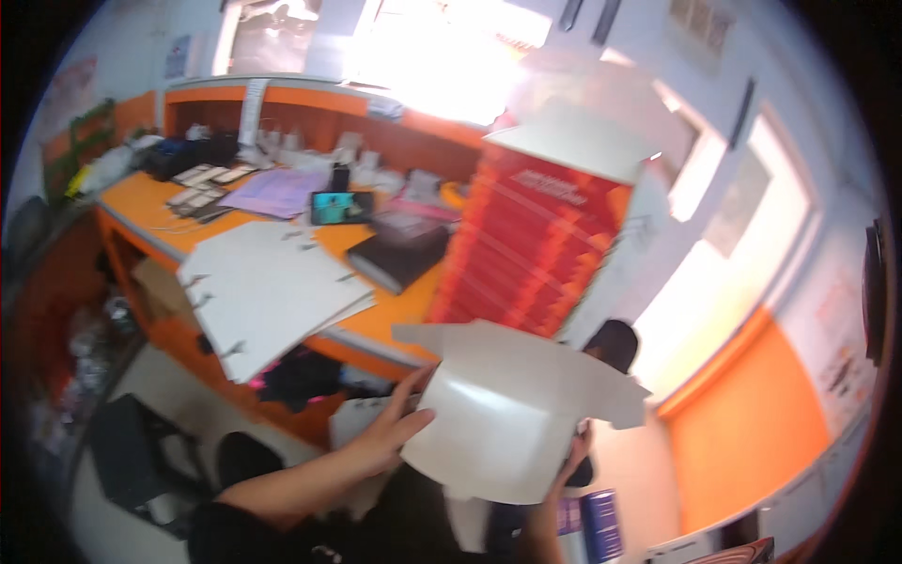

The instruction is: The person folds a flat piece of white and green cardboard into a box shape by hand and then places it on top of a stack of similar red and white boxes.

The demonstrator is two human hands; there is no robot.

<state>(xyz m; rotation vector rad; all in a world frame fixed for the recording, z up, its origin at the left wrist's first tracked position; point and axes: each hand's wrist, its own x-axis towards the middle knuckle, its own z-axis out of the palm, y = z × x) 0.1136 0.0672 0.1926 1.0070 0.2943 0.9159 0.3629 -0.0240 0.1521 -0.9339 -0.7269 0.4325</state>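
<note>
My left hand (pixel 402 421) grips the left edge of a pale grey-white cardboard carton blank (pixel 498 414), its thumb on the near face and its fingers behind. At the opposite edge is my right hand (pixel 577 453), partly hidden by the board, with fingers closed on it. The blank is bowed, and flaps stick out at its upper corners and lower edge. Just beyond it stands a tall red carton (pixel 536 244) with a white flap (pixel 573 146) raised at the top. Flat white sheets (pixel 272 287) with small dark slots lie stacked to the left.
An orange table (pixel 141 202) holds a phone (pixel 341 208) with a lit screen, a dark box (pixel 399 254) and purple sheets (pixel 277 193). A black stool (pixel 141 461) stands at lower left. Purple boxes (pixel 599 524) are at lower right, near an orange-and-white door (pixel 742 423).
</note>
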